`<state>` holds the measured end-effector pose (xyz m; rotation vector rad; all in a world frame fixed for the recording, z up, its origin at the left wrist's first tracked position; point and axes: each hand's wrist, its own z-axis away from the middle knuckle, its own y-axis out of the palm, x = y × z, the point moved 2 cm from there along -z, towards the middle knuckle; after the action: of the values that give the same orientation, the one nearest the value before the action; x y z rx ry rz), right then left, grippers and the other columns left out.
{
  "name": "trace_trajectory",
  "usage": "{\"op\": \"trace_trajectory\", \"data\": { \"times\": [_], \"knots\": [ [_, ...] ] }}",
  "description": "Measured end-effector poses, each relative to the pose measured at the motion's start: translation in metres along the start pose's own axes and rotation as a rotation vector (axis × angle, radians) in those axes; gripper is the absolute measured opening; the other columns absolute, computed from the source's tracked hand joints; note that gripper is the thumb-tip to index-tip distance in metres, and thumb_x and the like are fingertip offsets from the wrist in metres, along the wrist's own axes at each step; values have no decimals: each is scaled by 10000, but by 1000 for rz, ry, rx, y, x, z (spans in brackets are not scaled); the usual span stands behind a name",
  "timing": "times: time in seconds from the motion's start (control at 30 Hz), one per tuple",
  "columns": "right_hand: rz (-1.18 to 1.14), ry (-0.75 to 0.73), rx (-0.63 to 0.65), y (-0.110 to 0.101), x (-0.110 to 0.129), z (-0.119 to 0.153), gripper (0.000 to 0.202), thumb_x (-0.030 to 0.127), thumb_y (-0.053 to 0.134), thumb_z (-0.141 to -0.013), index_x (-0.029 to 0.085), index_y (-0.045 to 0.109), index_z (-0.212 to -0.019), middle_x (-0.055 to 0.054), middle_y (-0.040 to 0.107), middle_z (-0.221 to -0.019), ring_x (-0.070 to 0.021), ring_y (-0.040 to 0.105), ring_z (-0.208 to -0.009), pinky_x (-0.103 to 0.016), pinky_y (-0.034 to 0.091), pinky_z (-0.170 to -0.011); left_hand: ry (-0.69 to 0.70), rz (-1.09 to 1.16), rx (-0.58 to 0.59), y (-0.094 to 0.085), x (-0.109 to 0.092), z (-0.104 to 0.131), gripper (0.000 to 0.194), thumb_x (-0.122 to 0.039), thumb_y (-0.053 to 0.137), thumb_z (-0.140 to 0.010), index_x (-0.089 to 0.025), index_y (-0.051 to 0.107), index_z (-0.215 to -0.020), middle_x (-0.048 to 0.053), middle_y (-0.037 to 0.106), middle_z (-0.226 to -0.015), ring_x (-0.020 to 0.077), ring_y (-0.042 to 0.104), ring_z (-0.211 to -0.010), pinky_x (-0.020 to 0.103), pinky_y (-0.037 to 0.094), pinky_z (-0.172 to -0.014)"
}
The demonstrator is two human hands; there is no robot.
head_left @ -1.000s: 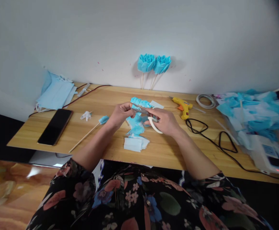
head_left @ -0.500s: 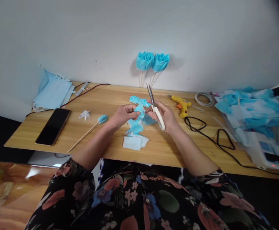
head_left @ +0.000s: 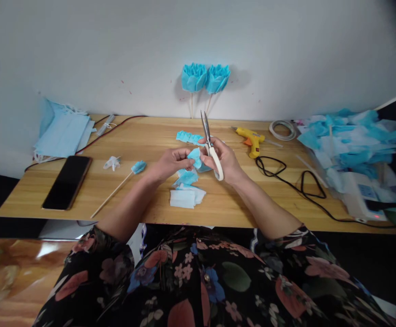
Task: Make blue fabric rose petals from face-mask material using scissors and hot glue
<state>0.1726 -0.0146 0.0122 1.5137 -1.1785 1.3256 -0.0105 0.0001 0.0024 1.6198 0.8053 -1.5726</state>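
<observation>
Between my two hands is a small blue fabric petal [head_left: 194,157], pinched by the fingers of my left hand [head_left: 170,163]. My right hand [head_left: 225,160] holds white-handled scissors [head_left: 216,162], blades pointing up and away from me; its fingertips also touch the petal's right side. Below the hands lie more blue pieces [head_left: 186,178] and pale folded fabric pieces [head_left: 182,198]. A row of blue pieces [head_left: 188,137] lies just beyond my fingers. Left of my left hand rests a wooden stick with a small blue bud [head_left: 138,167] on its end.
Two blue fabric flowers [head_left: 194,78] on sticks lean against the wall. Blue face masks [head_left: 63,131], a phone [head_left: 67,182] and a white scrap [head_left: 112,163] are at left. At right are a yellow glue gun [head_left: 251,141], a tape roll [head_left: 282,130], a black cord [head_left: 289,180] and heaped blue fabric [head_left: 358,141].
The view has shifted, so the table's things appear further left. My right fingertips have come closer to the petal, which now looks smaller and more folded. The scissors stay in my right hand.
</observation>
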Motion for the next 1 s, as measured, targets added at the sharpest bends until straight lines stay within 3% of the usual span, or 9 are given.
{"op": "trace_trajectory", "data": {
  "times": [0.17, 0.5, 0.63, 0.8, 1.0],
  "knots": [
    [-17, -22, -49, -3, 1, -2, 419, 294, 785, -727, 245, 604, -1102, 62, 552, -748, -76, 449, -609, -229, 369, -558, -5, 31, 10, 0, -2, 1, 241, -366, 785, -768, -146, 690, -788, 16, 684, -709, 109, 605, -666, 257, 483, -696],
    [72, -43, -50, -4, -6, -4, 474, 434, 788, -757, 256, 631, -1167, 45, 566, -752, -98, 460, -622, -246, 407, -569, -24, -27, -121, 1, -1, -1, 265, -375, 776, -733, -152, 636, -706, -12, 615, -611, 94, 525, -577, 255, 427, -626],
    [371, -175, -84, -14, 2, -4, 486, 477, 736, -819, 239, 649, -1235, -4, 645, -851, -145, 560, -721, -291, 470, -667, 16, 30, -198, -4, 0, -3, 258, -362, 768, -725, -158, 615, -684, -17, 609, -586, 87, 508, -559, 246, 409, -610],
    [938, -434, 13, -18, 11, -2, 427, 432, 691, -891, 242, 687, -1274, -66, 711, -906, -220, 599, -834, -369, 482, -808, 63, 58, -308, -13, -2, -4, 208, -315, 739, -718, -166, 606, -657, -21, 596, -563, 83, 488, -535, 247, 402, -594],
    [1186, -475, 43, -18, 7, -1, 426, 417, 622, -940, 273, 660, -1339, -71, 687, -857, -237, 585, -839, -363, 473, -754, 90, 57, -314, -14, -5, -4, 69, -221, 667, -682, -171, 626, -658, -25, 601, -555, 80, 497, -541, 243, 421, -618]
  ]
}}
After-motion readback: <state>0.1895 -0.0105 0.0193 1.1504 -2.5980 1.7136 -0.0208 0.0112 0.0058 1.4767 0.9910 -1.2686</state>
